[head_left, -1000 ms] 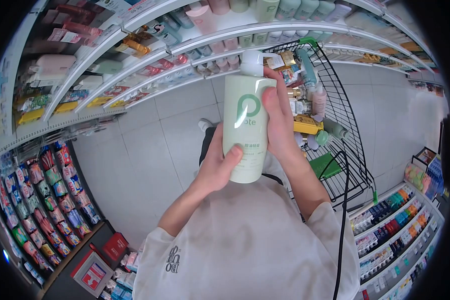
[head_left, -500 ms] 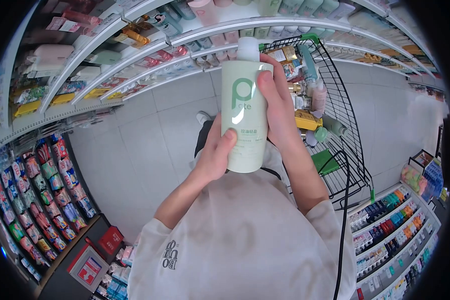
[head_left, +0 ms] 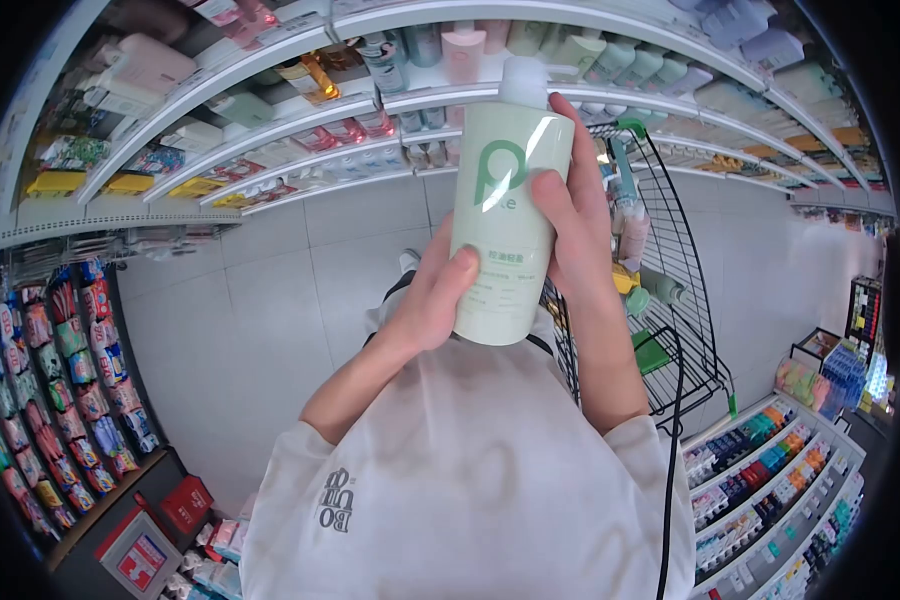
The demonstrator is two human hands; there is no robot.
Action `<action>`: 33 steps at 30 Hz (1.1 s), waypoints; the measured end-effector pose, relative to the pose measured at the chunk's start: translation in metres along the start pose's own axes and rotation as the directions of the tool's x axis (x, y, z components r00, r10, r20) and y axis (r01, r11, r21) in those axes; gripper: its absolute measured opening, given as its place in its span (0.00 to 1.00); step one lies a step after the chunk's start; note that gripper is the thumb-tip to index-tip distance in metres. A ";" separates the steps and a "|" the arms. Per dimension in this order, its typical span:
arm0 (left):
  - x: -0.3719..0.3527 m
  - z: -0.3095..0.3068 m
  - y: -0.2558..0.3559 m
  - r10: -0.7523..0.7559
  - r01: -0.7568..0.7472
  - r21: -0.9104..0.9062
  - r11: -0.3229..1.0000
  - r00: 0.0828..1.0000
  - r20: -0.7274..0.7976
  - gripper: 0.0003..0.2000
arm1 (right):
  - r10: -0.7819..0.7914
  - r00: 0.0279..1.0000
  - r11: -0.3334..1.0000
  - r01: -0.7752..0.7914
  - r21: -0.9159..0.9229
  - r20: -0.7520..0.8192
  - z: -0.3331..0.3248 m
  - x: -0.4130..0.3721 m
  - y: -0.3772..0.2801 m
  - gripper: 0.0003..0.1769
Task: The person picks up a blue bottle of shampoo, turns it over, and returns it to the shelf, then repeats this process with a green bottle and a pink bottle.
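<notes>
A pale green shampoo-type bottle with a white cap and a green letter on its front is held up before my chest, tilted slightly to the right. My left hand grips its lower left side, thumb across the front. Around the upper right side wraps my right hand, its thumb on the label and its fingers behind, mostly hidden. Both hands are closed on the bottle.
A black wire shopping cart with several bottles and packets stands to my right. Shelves of bottles run across the front. Packaged goods hang at left, and another stocked shelf is at lower right. A cable hangs near my right arm.
The bottle has shifted a little to the right and tilted more, with both hands still on it. The view has turned slightly, showing more of the front shelves.
</notes>
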State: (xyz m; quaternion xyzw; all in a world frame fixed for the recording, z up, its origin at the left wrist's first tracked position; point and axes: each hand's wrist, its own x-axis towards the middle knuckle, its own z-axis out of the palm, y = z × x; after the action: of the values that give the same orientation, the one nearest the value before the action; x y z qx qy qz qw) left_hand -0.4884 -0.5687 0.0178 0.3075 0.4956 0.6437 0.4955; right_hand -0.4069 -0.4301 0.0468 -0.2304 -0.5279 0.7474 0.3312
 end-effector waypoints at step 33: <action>-0.053 -0.147 0.055 0.146 -0.150 0.262 0.953 0.989 0.033 0.45 | 0.011 0.995 0.987 0.005 -0.160 0.100 0.154 -0.021 0.052 0.44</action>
State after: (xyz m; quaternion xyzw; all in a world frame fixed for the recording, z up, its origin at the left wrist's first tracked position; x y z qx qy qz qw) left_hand -0.6204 -0.6691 0.0279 0.4113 0.5491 0.6052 0.4038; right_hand -0.5125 -0.5548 0.0497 -0.2191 -0.6020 0.7136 0.2835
